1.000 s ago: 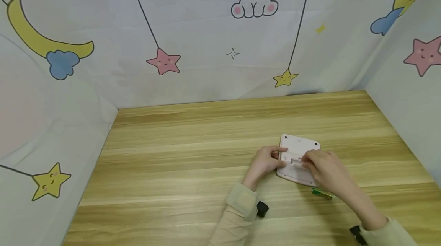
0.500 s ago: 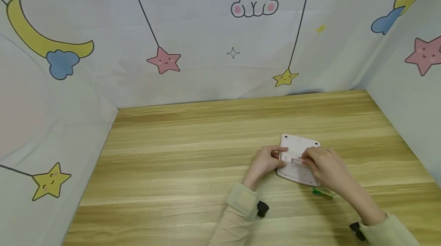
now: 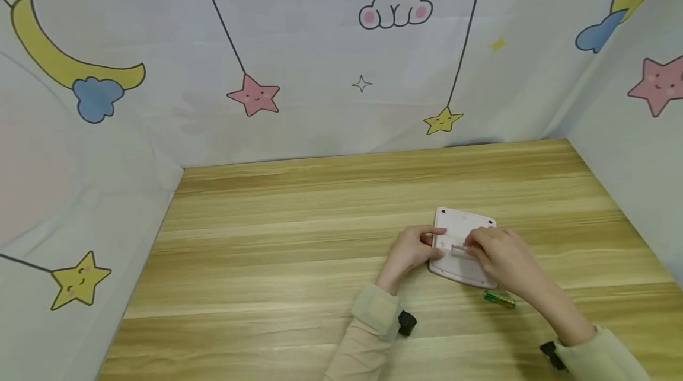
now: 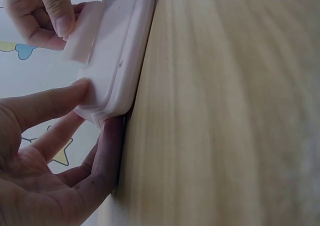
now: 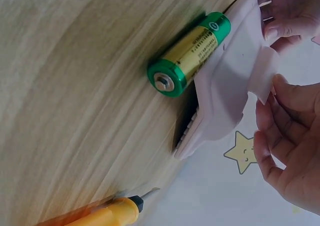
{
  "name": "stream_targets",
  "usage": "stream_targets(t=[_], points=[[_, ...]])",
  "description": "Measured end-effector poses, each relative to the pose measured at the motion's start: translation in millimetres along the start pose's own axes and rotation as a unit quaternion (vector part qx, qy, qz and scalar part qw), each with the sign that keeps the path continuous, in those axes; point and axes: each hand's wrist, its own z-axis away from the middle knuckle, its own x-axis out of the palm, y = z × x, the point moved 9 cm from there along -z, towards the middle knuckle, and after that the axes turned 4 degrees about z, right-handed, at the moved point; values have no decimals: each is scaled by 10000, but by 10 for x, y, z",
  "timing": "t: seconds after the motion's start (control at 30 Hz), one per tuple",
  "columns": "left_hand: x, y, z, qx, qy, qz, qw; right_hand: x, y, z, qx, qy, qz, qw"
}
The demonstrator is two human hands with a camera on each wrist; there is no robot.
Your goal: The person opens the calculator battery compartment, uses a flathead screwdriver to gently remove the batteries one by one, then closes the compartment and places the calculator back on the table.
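Observation:
A pale pink calculator (image 3: 463, 222) lies face down on the table, its battery slot visible and row of keys just showing at one edge in the right wrist view. My left hand (image 3: 408, 252) grips its left edge, thumb on the back and other fingers along the side and underneath. Over the slot, my right hand (image 3: 504, 256) pinches a small curved battery cover (image 5: 263, 72) between thumb and fingers. The cover stands tilted up from the calculator's back in both wrist views. A green and gold battery (image 5: 192, 53) lies on the table just in front of the calculator.
A screwdriver (image 5: 107, 215) with a yellow-orange handle lies on the table in the right wrist view. The wood-grain table (image 3: 277, 239) is bordered by white cloth walls (image 3: 320, 120) printed with stars and moons.
My right fingertips, with the battery cover, have shifted slightly left over the calculator's back. My left hand, the calculator and the battery stay in place.

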Motion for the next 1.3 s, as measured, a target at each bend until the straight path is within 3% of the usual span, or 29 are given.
stream_targets(t=[0.43,0.87,1.3], points=[[0,-5,-7,6,15,-5,10000,65,23,-22,170,-237,1,9996],[-6,4,-9,60,3,-89,9999,77,36,-41,3,125,38,9999],[1,-12,-15,4,0,-48,10000,108,77,-28,179,121,-231,9995]])
